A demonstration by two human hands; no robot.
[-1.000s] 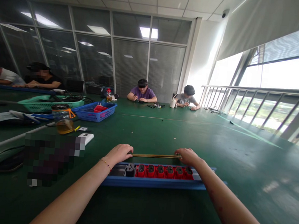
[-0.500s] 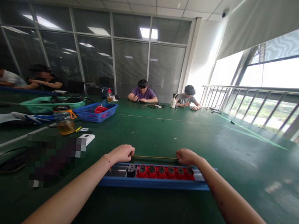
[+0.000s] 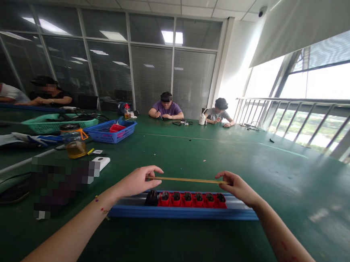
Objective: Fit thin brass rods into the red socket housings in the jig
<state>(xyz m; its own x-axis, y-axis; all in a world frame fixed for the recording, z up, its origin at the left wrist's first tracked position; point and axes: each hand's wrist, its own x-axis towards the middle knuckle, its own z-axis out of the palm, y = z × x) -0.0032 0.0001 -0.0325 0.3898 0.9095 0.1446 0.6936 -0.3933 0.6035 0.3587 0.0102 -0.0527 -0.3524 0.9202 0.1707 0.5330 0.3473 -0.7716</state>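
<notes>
Forearms point(image 3: 67, 223) reached over a green table point(image 3: 168, 249), a beaded bracelet point(image 3: 101, 205) at the left wrist. Between them lay a blue channel tray point(image 3: 183, 214) bearing a row of six red holders point(image 3: 187, 201) with black inserts, a black block point(image 3: 151, 199) at the row's left end. Just beyond, a slender yellowish rod point(image 3: 189, 179), single or bundled I could not tell, ran level between left hand point(image 3: 137, 179) and right hand point(image 3: 239, 187). The left thumb and forefinger were parted around its end; the right fingers were bent at the other. How firmly either gripped could not be told. Farther left stood a lidded jar point(image 3: 76, 147), then a blue basket point(image 3: 111, 135); two seated people point(image 3: 167, 108) worked at the far edge.
</notes>
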